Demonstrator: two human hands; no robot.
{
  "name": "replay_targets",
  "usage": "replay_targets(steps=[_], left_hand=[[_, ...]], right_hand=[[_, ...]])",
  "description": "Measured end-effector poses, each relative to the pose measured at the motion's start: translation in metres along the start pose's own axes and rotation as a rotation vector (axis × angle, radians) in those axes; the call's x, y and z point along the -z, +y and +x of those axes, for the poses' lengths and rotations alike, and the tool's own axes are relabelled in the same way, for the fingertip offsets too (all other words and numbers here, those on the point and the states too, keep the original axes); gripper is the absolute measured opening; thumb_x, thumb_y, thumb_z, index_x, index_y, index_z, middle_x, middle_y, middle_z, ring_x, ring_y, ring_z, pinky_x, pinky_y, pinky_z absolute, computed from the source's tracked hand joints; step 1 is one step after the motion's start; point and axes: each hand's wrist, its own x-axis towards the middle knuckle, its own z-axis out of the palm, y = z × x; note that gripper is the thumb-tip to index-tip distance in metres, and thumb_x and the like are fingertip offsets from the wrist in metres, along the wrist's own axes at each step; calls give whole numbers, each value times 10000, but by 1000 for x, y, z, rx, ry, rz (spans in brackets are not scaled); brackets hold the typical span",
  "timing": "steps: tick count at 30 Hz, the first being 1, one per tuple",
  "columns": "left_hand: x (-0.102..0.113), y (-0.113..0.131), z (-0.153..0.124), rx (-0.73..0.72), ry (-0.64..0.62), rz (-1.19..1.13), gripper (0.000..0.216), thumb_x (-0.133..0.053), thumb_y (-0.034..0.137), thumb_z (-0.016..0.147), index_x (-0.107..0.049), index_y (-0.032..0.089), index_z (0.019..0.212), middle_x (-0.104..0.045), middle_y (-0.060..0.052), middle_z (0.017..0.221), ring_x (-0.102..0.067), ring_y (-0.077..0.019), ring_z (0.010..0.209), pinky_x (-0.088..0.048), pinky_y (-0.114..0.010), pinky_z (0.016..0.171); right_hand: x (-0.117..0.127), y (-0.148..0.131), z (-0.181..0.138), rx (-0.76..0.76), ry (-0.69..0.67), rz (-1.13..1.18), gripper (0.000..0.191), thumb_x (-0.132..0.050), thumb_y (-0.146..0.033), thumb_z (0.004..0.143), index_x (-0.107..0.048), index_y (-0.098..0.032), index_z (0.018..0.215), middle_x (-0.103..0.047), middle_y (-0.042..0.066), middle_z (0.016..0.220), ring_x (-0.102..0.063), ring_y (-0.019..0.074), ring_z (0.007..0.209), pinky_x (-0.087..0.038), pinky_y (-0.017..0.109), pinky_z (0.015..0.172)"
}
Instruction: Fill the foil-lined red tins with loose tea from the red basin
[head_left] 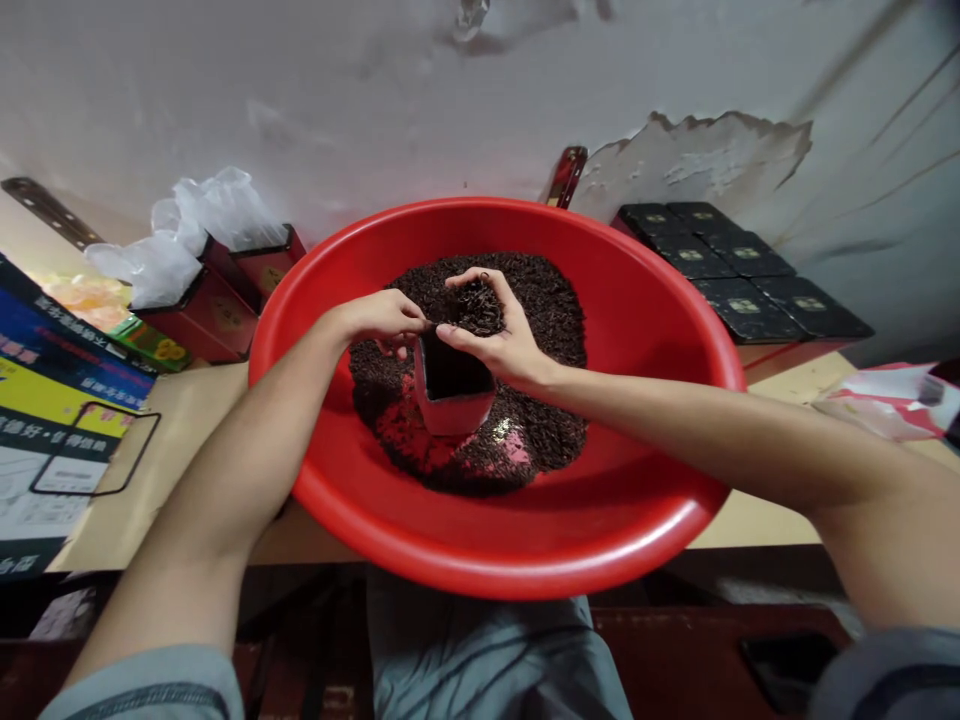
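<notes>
A large red plastic basin [652, 330] holds a heap of dark, dried tea leaves [551, 420]. In the heap stands a red square tin [459, 415], its top uncovered and its inside dark. My left hand [384, 318] is closed at the tin's back left corner, thumb and fingers pinched at the rim. Over the tin's back edge, my right hand [514, 345] curls around a handful of tea leaves, thumb and fingers cupped about them. The left fingertips are partly hidden behind the rim.
Left of the basin stand red tins [217, 310] with clear plastic bags [225, 210] sticking out. Several black-lidded tins [739, 250] are grouped at the right. A printed carton [67, 400] is at far left, and a peeling wall [375, 100] rises behind.
</notes>
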Motion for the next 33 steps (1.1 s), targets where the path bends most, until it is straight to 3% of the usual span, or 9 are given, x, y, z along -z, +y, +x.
replay_targets(steps=[7, 11, 15, 21, 24, 26, 29, 31, 33], left_hand=[[-1, 6, -4, 39, 1, 30, 205, -645, 358, 971, -750, 188, 929, -747, -25, 749, -760, -181, 714, -533, -230, 631], [-1, 5, -4, 28, 2, 37, 186, -638, 330, 978, -751, 186, 945, -728, -12, 749, -756, -171, 705, -531, -222, 648], [-2, 1, 0, 7, -8, 39, 215, -634, 347, 990, -755, 179, 932, -737, -25, 802, -764, -171, 726, -540, -221, 670], [-2, 1, 5, 4, -46, 76, 292, -662, 421, 976, -810, 214, 1119, -785, -47, 925, -795, -200, 840, -561, -226, 755], [-1, 2, 4, 3, -62, 97, 340, -633, 404, 994, -805, 223, 1225, -797, -56, 998, -799, -200, 880, -562, -228, 804], [-1, 3, 4, -2, -53, 99, 362, -618, 400, 1004, -799, 225, 1264, -803, -63, 1022, -799, -205, 887, -563, -237, 823], [-3, 3, 6, -13, -49, 99, 368, -633, 404, 995, -803, 228, 1270, -802, -64, 966, -796, -223, 901, -560, -250, 841], [-5, 3, 8, -25, -59, 90, 354, -630, 391, 1001, -806, 223, 1258, -791, -62, 923, -793, -230, 912, -557, -253, 844], [-7, 4, 10, -41, -64, 82, 337, -623, 376, 1009, -810, 216, 1239, -776, -60, 889, -787, -237, 932, -555, -260, 850]], right_hand=[[-3, -1, 2, 25, -54, -9, 581, -877, -698, 740, -628, -260, 1030, -634, 71, 1255, -584, 267, 1283, -416, 492, 1203], [-1, -5, 5, 1, -84, -1, 503, -876, -690, 742, -675, -245, 866, -672, 40, 1026, -615, 248, 1109, -480, 480, 1099], [14, -16, 5, -165, -229, 50, 433, -858, -612, 799, -727, -214, 907, -713, 29, 938, -631, 200, 908, -540, 420, 923], [44, -46, 14, -220, -430, 32, 440, -833, -566, 859, -748, -217, 1112, -771, 60, 1079, -708, 224, 1065, -568, 443, 1017], [51, -50, 15, -169, -452, -206, 440, -825, -594, 856, -784, -230, 1100, -728, 102, 1249, -694, 261, 1169, -586, 466, 1041], [55, -41, 5, -154, -381, -435, 561, -863, -604, 806, -774, -253, 1235, -624, 126, 1445, -643, 305, 1295, -579, 504, 1090], [66, -16, -19, -340, -264, -709, 1008, -894, -668, 724, -559, -254, 1580, -428, 184, 1640, -525, 385, 1467, -481, 598, 1225], [75, -3, -32, -613, -280, -765, 1136, -803, -769, 770, -393, -255, 1697, -334, 214, 1713, -491, 418, 1511, -430, 648, 1258], [84, 3, -37, -781, -366, -738, 1151, -717, -814, 824, -270, -293, 1749, -228, 197, 1785, -509, 417, 1511, -441, 646, 1251]])
